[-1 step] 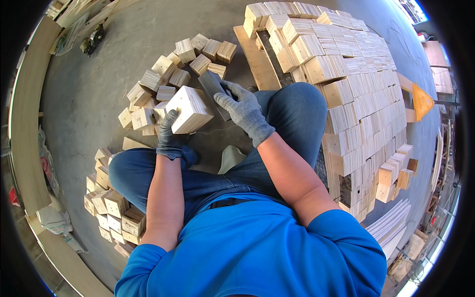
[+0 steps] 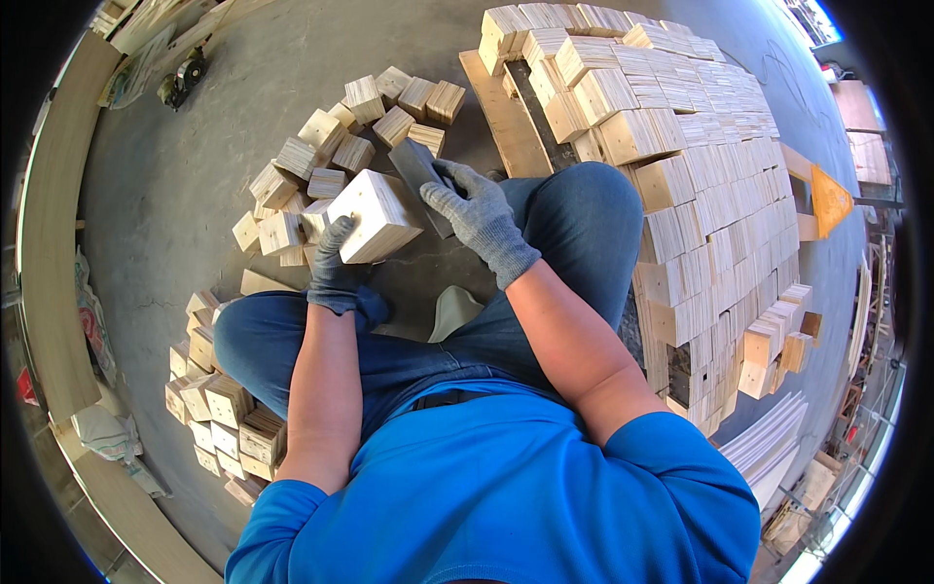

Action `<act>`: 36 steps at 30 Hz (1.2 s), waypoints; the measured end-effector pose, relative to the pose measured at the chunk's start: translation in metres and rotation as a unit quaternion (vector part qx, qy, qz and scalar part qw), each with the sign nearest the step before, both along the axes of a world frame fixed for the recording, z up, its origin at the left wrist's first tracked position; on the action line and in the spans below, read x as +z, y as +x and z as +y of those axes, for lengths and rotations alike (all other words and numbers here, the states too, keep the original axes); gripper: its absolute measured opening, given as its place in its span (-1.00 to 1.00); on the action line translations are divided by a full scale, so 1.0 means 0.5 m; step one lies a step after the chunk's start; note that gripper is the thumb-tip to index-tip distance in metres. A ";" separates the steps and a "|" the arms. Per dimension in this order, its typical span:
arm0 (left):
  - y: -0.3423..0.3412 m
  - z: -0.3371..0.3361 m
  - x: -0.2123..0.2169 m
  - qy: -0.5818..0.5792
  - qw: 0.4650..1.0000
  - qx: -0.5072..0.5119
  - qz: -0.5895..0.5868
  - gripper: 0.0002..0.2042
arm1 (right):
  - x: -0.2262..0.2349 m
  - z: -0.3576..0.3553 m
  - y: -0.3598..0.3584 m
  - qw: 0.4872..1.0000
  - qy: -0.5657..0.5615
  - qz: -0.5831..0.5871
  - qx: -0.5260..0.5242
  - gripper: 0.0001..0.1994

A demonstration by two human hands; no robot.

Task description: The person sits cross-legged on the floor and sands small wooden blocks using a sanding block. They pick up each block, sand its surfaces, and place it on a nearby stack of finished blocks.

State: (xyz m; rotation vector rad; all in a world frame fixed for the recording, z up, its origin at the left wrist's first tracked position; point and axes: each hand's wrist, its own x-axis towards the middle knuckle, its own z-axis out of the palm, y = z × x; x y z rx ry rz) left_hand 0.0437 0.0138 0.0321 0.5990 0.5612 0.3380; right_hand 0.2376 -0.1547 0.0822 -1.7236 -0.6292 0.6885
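In a grey knit glove, my left hand [image 2: 336, 261] grips a pale plywood block [image 2: 377, 216] by its near left side. The block is tilted, and its light front face and layered edges show. My right hand [image 2: 472, 212], gloved the same way, is closed around a dark grey flat rectangular block [image 2: 420, 175]. That grey piece stands slanted close to the plywood block's right side; whether the two touch I cannot tell. Just beyond my left hand lies a loose heap of plywood blocks [image 2: 297, 156] on the floor.
At right, a large stack of plywood blocks [image 2: 720, 185] rises beside my knee, with an orange triangular part [image 2: 830, 201] past it. Another pile [image 2: 229, 399] sits by my left leg. A dark tool [image 2: 182, 80] lies far left on the concrete floor [image 2: 282, 49].
The plywood block in my left hand has shifted very slightly to the right. Both hands keep their hold.
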 end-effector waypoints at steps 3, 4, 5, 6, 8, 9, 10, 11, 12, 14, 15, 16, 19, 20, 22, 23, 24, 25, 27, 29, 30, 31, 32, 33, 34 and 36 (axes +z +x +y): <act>0.026 0.015 -0.007 0.159 0.987 -0.018 0.009 -0.11 | -0.014 0.005 -0.007 1.000 0.007 -0.011 0.017 -0.44; 0.031 0.017 -0.008 0.233 0.972 -0.016 0.010 -0.10 | -0.016 0.005 -0.007 1.000 0.015 0.008 0.006 -0.45; 0.027 0.007 -0.010 0.259 0.965 0.020 0.048 -0.03 | -0.018 0.005 -0.005 0.999 0.022 0.027 -0.005 -0.45; 0.022 0.017 -0.024 0.366 0.926 0.001 0.095 0.02 | -0.019 0.006 -0.005 0.998 0.028 0.046 -0.015 -0.45; 0.043 -0.020 0.031 0.440 0.886 0.029 0.142 0.06 | -0.023 0.002 0.014 0.994 0.030 0.091 -0.054 -0.46; 0.045 -0.025 0.043 0.459 0.875 0.035 0.148 0.08 | -0.019 0.004 0.022 0.991 0.033 0.113 -0.067 -0.46; 0.045 -0.028 0.051 0.477 0.864 0.041 0.154 0.09 | -0.014 0.004 0.027 0.987 0.035 0.136 -0.081 -0.46; 0.046 -0.030 0.056 0.495 0.853 0.046 0.160 0.10 | -0.009 0.002 0.029 0.989 0.027 0.124 -0.082 -0.46; 0.045 -0.032 0.059 0.520 0.835 0.033 0.177 0.11 | -0.006 -0.001 0.029 0.994 0.009 0.084 -0.065 -0.45; 0.046 -0.033 0.062 0.568 0.796 0.006 0.209 0.13 | -0.003 -0.006 0.029 0.999 -0.026 0.004 -0.030 -0.42; 0.046 -0.029 0.051 0.568 0.800 -0.002 0.194 0.16 | -0.005 -0.005 0.027 0.997 -0.050 -0.050 -0.005 -0.40; 0.042 -0.030 0.041 0.595 0.780 -0.001 0.195 0.16 | -0.009 -0.005 0.024 0.992 -0.073 -0.105 0.021 -0.38; 0.039 -0.030 0.014 0.649 0.736 -0.011 0.193 0.19 | 0.009 -0.004 0.007 0.969 -0.109 -0.206 0.078 -0.35; 0.035 -0.031 0.007 0.657 0.726 -0.013 0.203 0.19 | 0.016 -0.005 -0.004 0.962 -0.115 -0.230 0.093 -0.35; 0.038 -0.038 0.011 0.674 0.706 -0.021 0.217 0.20 | 0.023 -0.007 -0.021 0.953 -0.142 -0.243 0.109 -0.38; 0.039 -0.039 0.011 0.676 0.706 -0.019 0.210 0.21 | 0.029 -0.007 -0.027 0.952 -0.143 -0.245 0.113 -0.38; 0.037 -0.039 0.010 0.678 0.706 -0.016 0.204 0.21 | 0.036 -0.007 -0.034 0.951 -0.143 -0.246 0.119 -0.38; 0.036 -0.040 0.009 0.680 0.706 -0.012 0.198 0.21 | 0.033 -0.008 -0.041 0.961 -0.094 -0.230 0.125 -0.38; 0.043 -0.047 0.014 0.650 0.739 -0.001 0.180 0.22 | 0.048 -0.003 -0.049 0.952 -0.107 -0.251 0.136 -0.39; 0.049 -0.055 0.029 0.657 0.729 0.008 0.191 0.23 | 0.027 -0.005 -0.043 0.959 -0.089 -0.232 0.135 -0.38; 0.047 -0.057 0.035 0.652 0.735 0.001 0.188 0.24 | 0.018 0.000 -0.036 0.959 -0.118 -0.223 0.127 -0.37; 0.045 -0.058 0.039 0.646 0.740 -0.005 0.186 0.24 | 0.011 0.007 -0.028 0.958 -0.147 -0.215 0.119 -0.36; 0.043 -0.060 0.042 0.640 0.746 -0.012 0.183 0.24 | 0.003 0.012 -0.018 0.956 -0.175 -0.206 0.111 -0.36; 0.041 -0.063 0.041 0.649 0.732 -0.032 0.207 0.24 | 0.009 0.020 -0.004 0.952 -0.210 -0.196 0.105 -0.37; 0.039 -0.065 0.041 0.668 0.714 -0.033 0.204 0.23 | -0.002 0.024 0.007 0.959 -0.205 -0.176 0.087 -0.38; 0.037 -0.069 0.042 0.706 0.679 -0.034 0.198 0.21 | -0.020 0.028 0.022 0.970 -0.195 -0.139 0.050 -0.40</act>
